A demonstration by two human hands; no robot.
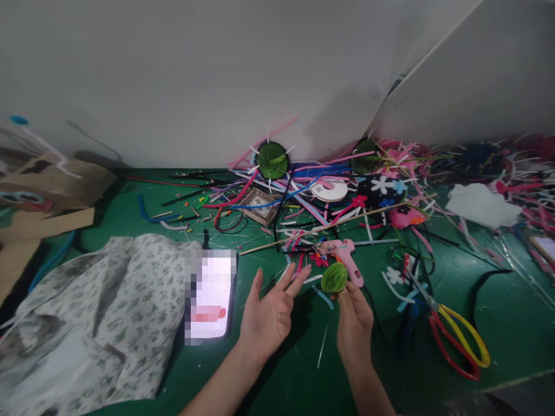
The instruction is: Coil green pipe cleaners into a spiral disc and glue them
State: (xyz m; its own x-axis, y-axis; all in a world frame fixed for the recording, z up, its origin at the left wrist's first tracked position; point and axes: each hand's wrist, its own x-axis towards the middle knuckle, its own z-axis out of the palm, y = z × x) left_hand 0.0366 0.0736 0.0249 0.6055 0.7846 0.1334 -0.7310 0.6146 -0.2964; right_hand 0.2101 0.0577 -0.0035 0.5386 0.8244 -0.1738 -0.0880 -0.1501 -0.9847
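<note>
My right hand (354, 320) is closed in a pinch on a small green fuzzy leaf shape (333, 278), held upright above the green table (277, 370). My left hand (271, 309) hovers just left of it, palm turned up, fingers stretched out and apart, holding nothing. A pink glue gun (344, 257) lies on the table right behind the leaf. A lit phone (210, 300) lies to the left of my left hand.
A heap of coloured strips, sticks and felt flowers (329, 190) covers the back of the table. Red and yellow scissors (455, 338) lie at the right. A patterned cloth (95, 306) covers the left side, cardboard (47, 196) behind it. A white wall stands behind.
</note>
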